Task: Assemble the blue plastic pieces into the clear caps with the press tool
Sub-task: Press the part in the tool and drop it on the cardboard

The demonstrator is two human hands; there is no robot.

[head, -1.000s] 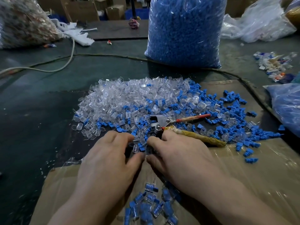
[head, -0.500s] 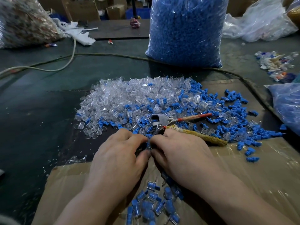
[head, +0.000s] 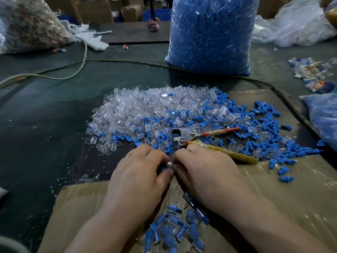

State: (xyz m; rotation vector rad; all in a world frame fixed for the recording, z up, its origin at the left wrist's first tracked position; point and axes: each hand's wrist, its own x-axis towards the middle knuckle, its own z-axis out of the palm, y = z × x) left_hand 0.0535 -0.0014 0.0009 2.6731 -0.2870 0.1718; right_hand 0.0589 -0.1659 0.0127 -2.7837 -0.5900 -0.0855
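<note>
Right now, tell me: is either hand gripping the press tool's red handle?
No; the red handle lies free on the pile, while the left hand and right hand pinch a small piece nearer the camera.

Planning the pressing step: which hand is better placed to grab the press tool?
Right, probably. The wrapped handle of the press tool lies just beyond the knuckles of the right hand; the left hand sits farther off. Both pinch a cap.

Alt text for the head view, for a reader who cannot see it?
Left hand and right hand meet fingertip to fingertip, pinching a small part. Beyond them lie the press tool and a heap of clear caps mixed with blue pieces; finished assemblies lie on cardboard nearest the camera.
</note>
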